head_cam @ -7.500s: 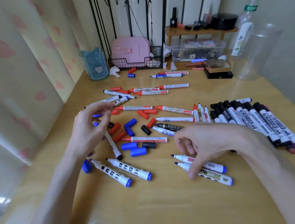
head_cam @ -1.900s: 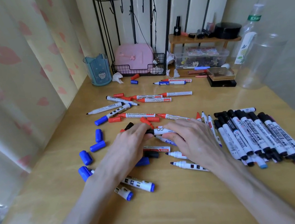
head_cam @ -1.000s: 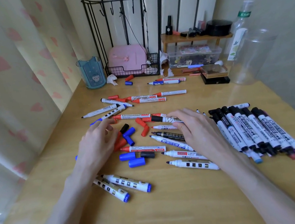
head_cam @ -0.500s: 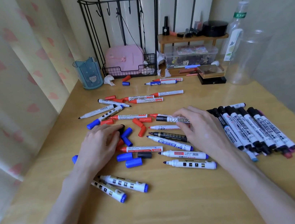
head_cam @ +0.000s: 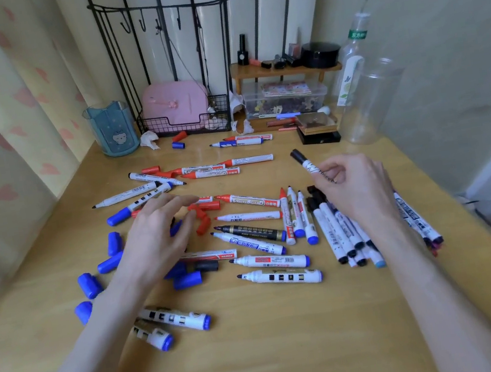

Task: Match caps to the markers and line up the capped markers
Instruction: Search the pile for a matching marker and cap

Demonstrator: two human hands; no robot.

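Shows the placing step for one finished marker. Raised off the desk (head_cam: 293, 352), the right hand (head_cam: 355, 189), thumb and fingers pinching the black-capped marker (head_cam: 307, 164) by its barrel, cap end tilted up toward the far edge. Low over the loose red caps (head_cam: 204, 223), the left hand (head_cam: 156, 236), fingers spread and slightly bent, gripping nothing visible. On the right side of the desk, the row of capped markers (head_cam: 336, 236), just below the right hand and partly hidden by it; in the middle, the uncapped markers (head_cam: 254, 232); at the left, scattered blue caps (head_cam: 113, 243). Calls next, most likely, for turning the held marker parallel to the row and laying it at the row's open left end, touching its neighbour, without knocking the others out of line; after that, for choosing another cap by colour. Differs from the frame half a second earlier thus: marker then flat on the desk under the right fingers, now lifted clear of the surface; left hand in much the same place, over the caps.
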